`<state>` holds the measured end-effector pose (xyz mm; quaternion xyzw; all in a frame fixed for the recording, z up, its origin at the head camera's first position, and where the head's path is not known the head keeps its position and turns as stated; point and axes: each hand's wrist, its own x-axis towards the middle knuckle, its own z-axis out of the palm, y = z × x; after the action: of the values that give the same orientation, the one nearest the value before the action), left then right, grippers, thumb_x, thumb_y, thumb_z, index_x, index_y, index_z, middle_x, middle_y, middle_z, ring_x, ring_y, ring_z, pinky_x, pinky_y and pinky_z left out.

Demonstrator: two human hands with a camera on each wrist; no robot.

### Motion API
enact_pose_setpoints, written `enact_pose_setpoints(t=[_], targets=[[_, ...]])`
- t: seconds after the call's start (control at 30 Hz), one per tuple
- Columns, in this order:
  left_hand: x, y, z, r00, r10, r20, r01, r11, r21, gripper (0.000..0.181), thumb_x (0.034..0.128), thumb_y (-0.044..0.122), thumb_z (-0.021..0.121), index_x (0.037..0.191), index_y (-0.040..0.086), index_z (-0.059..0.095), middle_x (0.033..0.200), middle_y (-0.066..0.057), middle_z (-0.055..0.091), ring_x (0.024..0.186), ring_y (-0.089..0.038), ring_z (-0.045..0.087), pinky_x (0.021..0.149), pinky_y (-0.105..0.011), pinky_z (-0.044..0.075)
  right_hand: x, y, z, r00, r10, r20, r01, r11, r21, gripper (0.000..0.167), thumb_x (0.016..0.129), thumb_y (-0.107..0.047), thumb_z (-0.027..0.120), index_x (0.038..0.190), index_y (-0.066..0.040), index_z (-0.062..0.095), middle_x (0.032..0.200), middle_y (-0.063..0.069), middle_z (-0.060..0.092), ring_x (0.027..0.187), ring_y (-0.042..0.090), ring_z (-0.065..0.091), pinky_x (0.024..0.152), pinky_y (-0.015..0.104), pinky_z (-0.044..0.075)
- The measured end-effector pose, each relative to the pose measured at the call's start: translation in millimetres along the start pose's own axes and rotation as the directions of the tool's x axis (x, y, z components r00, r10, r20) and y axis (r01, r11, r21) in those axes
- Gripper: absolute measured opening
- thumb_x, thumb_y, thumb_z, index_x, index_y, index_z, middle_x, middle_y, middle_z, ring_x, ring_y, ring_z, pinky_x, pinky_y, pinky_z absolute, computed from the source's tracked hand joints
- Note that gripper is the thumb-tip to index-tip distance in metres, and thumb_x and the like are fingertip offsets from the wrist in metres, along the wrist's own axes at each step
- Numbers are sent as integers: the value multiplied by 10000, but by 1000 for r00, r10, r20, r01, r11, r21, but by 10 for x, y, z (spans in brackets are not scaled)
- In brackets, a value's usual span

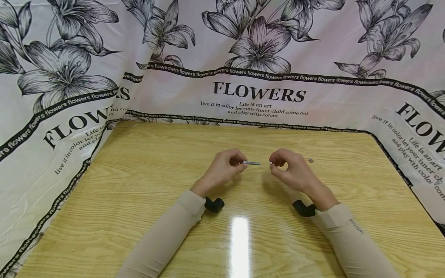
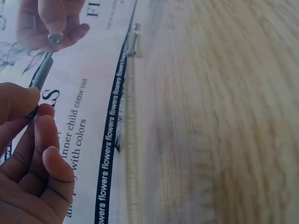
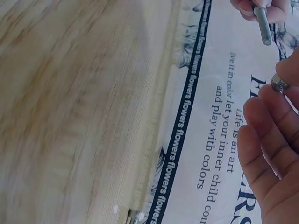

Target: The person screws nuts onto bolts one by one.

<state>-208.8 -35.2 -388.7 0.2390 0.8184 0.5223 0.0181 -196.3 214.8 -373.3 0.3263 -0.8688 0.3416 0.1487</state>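
Between thumb and fingertips, my left hand (image 1: 225, 165) pinches a grey metal bolt (image 1: 253, 163) near one end. Its threaded shank (image 2: 43, 72) points toward my right hand (image 1: 291, 168). That hand pinches a small hex nut (image 3: 279, 83) between thumb and index finger, its hole visible in the left wrist view. A short gap separates bolt tip and nut, both held above the wooden table (image 1: 146, 162). In the right wrist view the bolt's blunt tip (image 3: 266, 41) shows, while its other end is hidden in the left fingers.
A small metal piece (image 1: 311, 160) lies on the table just right of my right hand; the left wrist view shows a bolt-like piece (image 2: 132, 45) there. A flower-printed cloth (image 1: 257, 92) borders the table at back and sides. Black wrist mounts (image 1: 214, 205) sit under both sleeves.
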Motion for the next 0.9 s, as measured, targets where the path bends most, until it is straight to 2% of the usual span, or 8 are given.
enact_pose_setpoints(t=[0.4,0.9], targets=[[-42,-16,-40,999,35,-13,-35,999,5,51,889,116,676,938,127,677,855,37,647,744,-111,597,656,-259,512,63,-60,67,1000,28,-6,-28,999,36,180,816,3,667,938,-125,633,854,-81,615,763,93,551,668,364,489],[-75,15,-109,999,37,-30,-37,999,0,56,885,88,677,936,112,678,869,27,650,743,-107,599,671,-258,516,149,-106,152,1000,-23,-10,24,997,78,153,819,7,662,926,-100,643,880,-56,622,763,100,547,669,373,490]])
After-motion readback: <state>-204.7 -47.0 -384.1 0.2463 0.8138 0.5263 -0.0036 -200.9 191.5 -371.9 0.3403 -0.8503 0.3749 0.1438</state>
